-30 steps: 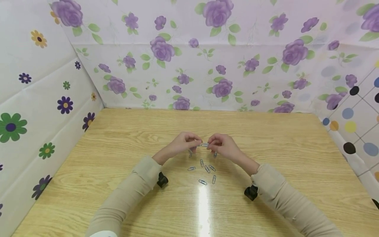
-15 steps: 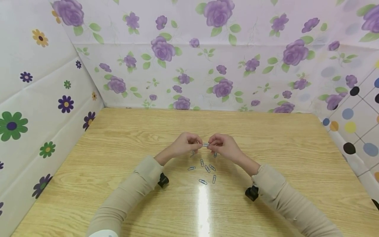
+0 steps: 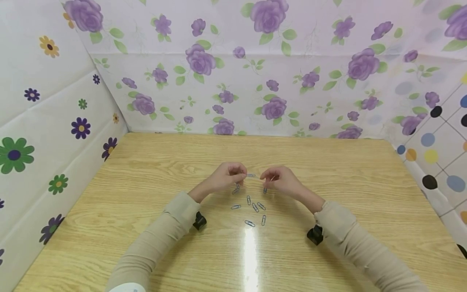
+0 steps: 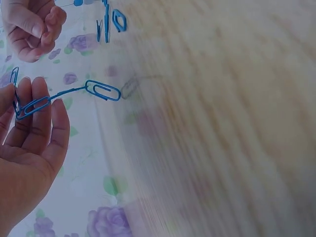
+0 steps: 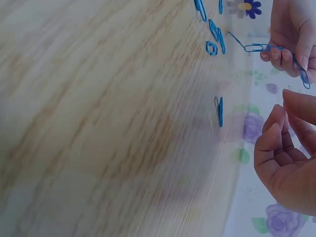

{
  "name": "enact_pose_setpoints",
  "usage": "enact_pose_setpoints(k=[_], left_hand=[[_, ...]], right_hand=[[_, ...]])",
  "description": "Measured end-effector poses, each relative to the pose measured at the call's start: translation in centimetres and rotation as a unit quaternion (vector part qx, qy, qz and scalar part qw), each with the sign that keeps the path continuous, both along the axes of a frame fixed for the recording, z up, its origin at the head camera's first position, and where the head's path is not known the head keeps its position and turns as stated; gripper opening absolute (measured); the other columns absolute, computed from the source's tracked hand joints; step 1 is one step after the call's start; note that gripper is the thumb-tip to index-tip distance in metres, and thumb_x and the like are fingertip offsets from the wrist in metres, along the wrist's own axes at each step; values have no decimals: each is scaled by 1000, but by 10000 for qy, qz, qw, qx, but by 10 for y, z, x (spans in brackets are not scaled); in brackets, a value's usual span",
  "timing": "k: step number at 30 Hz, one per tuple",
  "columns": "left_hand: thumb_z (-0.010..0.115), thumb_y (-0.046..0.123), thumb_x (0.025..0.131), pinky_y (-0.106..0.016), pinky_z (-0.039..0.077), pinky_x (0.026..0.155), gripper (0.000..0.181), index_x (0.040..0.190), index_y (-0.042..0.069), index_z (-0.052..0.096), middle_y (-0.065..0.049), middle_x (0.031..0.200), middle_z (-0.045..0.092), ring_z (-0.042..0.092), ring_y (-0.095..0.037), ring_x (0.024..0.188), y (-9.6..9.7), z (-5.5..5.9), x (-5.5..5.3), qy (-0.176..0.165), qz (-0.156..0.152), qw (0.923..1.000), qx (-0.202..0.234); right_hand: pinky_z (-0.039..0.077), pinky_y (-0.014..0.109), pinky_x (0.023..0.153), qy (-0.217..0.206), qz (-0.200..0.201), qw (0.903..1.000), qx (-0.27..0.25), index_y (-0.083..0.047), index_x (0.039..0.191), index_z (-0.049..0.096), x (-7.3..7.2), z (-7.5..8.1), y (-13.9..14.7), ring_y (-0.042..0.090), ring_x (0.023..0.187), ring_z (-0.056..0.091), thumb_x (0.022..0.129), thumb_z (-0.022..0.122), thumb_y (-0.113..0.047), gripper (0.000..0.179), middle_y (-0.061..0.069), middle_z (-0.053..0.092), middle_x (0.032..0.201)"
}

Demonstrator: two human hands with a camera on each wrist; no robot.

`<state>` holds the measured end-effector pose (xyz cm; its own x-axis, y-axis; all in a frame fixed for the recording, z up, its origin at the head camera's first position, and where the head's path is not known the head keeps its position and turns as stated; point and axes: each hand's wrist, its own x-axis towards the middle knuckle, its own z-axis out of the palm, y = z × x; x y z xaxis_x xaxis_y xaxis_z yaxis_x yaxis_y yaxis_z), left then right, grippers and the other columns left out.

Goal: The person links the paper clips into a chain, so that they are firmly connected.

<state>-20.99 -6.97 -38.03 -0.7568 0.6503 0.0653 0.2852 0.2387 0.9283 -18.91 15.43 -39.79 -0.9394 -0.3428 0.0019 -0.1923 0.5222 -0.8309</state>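
Note:
My left hand (image 3: 229, 177) pinches a chain of linked blue paper clips (image 4: 102, 91) between thumb and fingers. One clip (image 3: 251, 175) of the chain sticks out past the fingertips toward the right hand, while the other end dangles below the palm to near the tabletop. Across a small gap, my right hand (image 3: 281, 179) holds nothing; its fingers are loosely bent, thumb and forefinger tips apart in the right wrist view. A loose paper clip (image 3: 265, 190) lies on the table just under the right fingertips.
Several loose blue paper clips, among them one paper clip (image 3: 249, 223) nearest the body, lie scattered on the wooden table (image 3: 146, 194) between the forearms. A flowered cloth (image 3: 240, 81) hangs behind the table. Patterned sheets flank both sides.
The right hand has let go of the chain's end clip and drawn away to the right. The left hand, still holding the chain, has shifted slightly left.

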Motion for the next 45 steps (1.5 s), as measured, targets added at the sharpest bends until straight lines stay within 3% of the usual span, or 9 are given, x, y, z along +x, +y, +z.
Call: enact_pose_setpoints(k=[5, 8, 11, 18, 23, 30, 36, 40, 45], left_hand=[[49, 1, 92, -50, 47, 71, 9, 89, -2, 57, -26, 80, 57, 56, -43, 78, -2, -4, -4, 128, 79, 9999, 63], [49, -1, 92, -54, 46, 72, 9, 89, -4, 57, -24, 80, 56, 55, -47, 79, -3, 2, -1, 171, 102, 9997, 111], [49, -1, 91, -53, 46, 72, 9, 90, -4, 57, -16, 83, 57, 56, -47, 79, -4, 2, -4, 294, 137, 9995, 72], [50, 5, 93, -50, 47, 74, 12, 93, -5, 57, -26, 97, 55, 58, -42, 82, -7, -21, -20, 193, 268, 9995, -11], [49, 6, 93, -46, 49, 73, 16, 96, -10, 55, -28, 99, 54, 58, -41, 82, -7, -26, -24, 263, 169, 9995, -13], [49, -1, 92, -56, 45, 75, 9, 89, -5, 57, -20, 91, 56, 56, -47, 84, -3, 4, -7, 223, 157, 9996, -95], [49, 0, 92, -56, 45, 74, 9, 90, -4, 56, -27, 95, 55, 56, -47, 84, -3, 4, -7, 276, 76, 9995, -147], [49, 0, 92, -55, 46, 74, 9, 90, -4, 56, -30, 97, 54, 56, -47, 84, -4, -2, -11, 303, 40, 9994, -160], [50, 3, 93, -53, 47, 73, 12, 92, -7, 56, -29, 97, 55, 58, -44, 83, -3, -21, -22, 362, 97, 9992, -166]], right_hand=[[43, 29, 57, -102, 195, 9995, 246, 0, 98, 67, -3, -3, 4, 18, 69, 50, 77, 68, -2, 21, 4, 56, 76], [44, 28, 55, -198, 343, 9984, 406, -1, 99, 68, -6, -6, 7, 18, 67, 50, 77, 68, -2, 22, 5, 59, 77], [44, 28, 54, -315, 431, 9970, 566, -3, 99, 69, -9, -10, 10, 18, 66, 51, 75, 69, -2, 24, 6, 61, 80], [43, 30, 68, -449, 348, 9941, 923, -6, 98, 71, -15, -16, 15, 19, 80, 49, 70, 72, -2, 28, 8, 61, 95], [43, 32, 72, -348, 431, 9919, 1144, -7, 94, 72, -19, -19, 15, 18, 80, 49, 72, 72, -1, 23, 6, 64, 93], [44, 28, 66, -352, 422, 9918, 1154, -6, 89, 73, -23, -22, 12, 15, 74, 51, 72, 70, 1, 18, 3, 66, 85], [41, 27, 64, -395, 445, 9911, 1194, -4, 82, 71, -24, -21, 10, 15, 72, 49, 73, 70, 1, 10, 2, 63, 79], [38, 27, 63, -446, 518, 9892, 1295, -5, 74, 68, -22, -20, 7, 16, 69, 46, 73, 71, 1, 6, 1, 59, 72], [39, 27, 60, -387, 674, 9885, 1298, -5, 71, 65, -21, -21, 8, 15, 65, 47, 73, 71, -1, 8, 0, 58, 66]])
